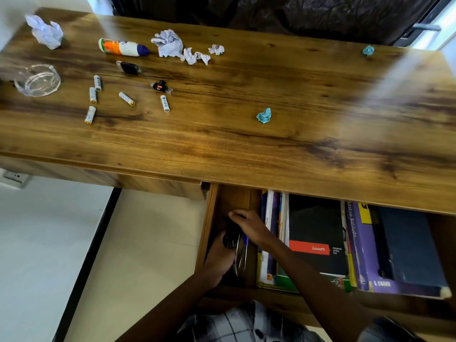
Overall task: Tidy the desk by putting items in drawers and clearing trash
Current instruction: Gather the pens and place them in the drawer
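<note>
I have both hands in the narrow left compartment of the open wooden drawer (212,218). The left hand (219,260) grips a dark bundled object (230,234); the right hand (249,225) rests curled over it. Judged best practice: seat the bundle beside the slim pens (243,253), whose long axes run toward me, directly beneath the right wrist.
</note>
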### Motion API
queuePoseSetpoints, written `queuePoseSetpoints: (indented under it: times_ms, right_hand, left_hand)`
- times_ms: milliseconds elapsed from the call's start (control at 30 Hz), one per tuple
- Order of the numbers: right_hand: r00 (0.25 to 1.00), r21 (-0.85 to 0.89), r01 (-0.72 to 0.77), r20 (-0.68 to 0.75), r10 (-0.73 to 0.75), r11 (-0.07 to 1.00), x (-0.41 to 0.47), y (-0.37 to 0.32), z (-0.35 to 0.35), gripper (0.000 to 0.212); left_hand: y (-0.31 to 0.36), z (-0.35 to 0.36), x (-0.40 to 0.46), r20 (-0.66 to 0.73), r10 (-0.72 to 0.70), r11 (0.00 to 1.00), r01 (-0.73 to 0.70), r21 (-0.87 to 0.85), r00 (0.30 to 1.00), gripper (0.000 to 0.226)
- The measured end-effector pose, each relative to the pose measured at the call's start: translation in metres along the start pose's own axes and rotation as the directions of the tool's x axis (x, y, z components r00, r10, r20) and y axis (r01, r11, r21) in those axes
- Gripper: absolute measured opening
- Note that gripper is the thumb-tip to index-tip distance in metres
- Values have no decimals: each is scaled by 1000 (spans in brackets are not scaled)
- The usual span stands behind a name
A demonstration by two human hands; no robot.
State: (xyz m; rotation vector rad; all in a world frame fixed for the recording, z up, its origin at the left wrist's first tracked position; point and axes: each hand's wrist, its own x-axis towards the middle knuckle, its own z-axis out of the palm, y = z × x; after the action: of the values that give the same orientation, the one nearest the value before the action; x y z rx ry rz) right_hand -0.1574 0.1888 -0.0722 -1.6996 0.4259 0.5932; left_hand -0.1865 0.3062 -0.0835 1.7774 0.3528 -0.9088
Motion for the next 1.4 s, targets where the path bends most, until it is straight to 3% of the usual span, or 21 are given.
queuePoseSetpoints:
  times_ms: [133,233,300,367,433,500,567,700,833,900,967,1033,1100,1167,1233,1300,1400]
  right_hand:
    - [997,35,44,-59,-42,998,-4,-2,-5,29]
    - [986,37,82,-150,-76,996,-13,1,-12,30]
    - [976,97,40,-217,-18,995,-20,3,-15,33]
    - [976,157,-8,-213,41,988,-29,6,-13,36]
    - [985,148,-51,-156,74,988,-38,10,-7,41]
    - [988,50,-94,-119,99,994,-43,16,1,51]
    - [992,-121,-93,-98,82,988,-43,22,10,57]
    - [998,-374,-56,-56,38,926,-35,27,19,54]
    - [964,-453,5,-236,-125,891,-29,26,4,40]
    - [941,-563,36,-259,-217,825,-24,24,-5,40]
    - [944,-663,131,-144,-296,737,-22,24,-9,38]
    - [941,-777,236,33,-336,584,-22,29,-6,42]
    - [940,-882,267,150,-305,389,-25,43,2,53]
    - [957,-934,216,144,-252,284,-28,58,10,63]
    - [963,-952,175,112,-245,250,-30,68,14,66]
    - [962,-962,150,88,-259,229,-30,72,15,66]
    - [968,-960,75,4,-251,271,-30,70,23,70]
  left_hand:
    - [-3,8,-7,-55,99,992,-94,80,994,65]
    - [-5,13,-13,-55,207,955,-189,230,977,77]
    - [-8,15,-15,-47,260,908,-228,351,964,84]
    - [-13,16,-13,-26,315,822,-259,508,949,87]
    - [-15,15,-15,61,402,640,-328,694,913,78]
    - [-22,13,-9,165,431,424,-361,831,887,71]
    - [-38,11,5,231,415,296,-371,880,880,83]
    - [-35,3,1,300,446,109,-384,917,843,99]
    - [-19,1,-13,252,430,75,-313,947,867,82]
    - [-5,-1,-17,255,405,-25,-268,963,878,71]
    - [11,-4,-17,292,409,-148,-253,956,864,56]
    - [26,-11,-18,307,479,-226,-222,948,823,49]
    - [35,-22,-17,305,490,-259,-198,945,816,51]
    - [36,-31,-12,323,479,-287,-203,936,816,53]
    - [34,-40,-7,314,542,-233,-220,947,780,55]
    - [30,-47,-4,239,609,-93,-230,969,756,56]
    - [25,-50,1,176,669,44,-275,960,722,57]
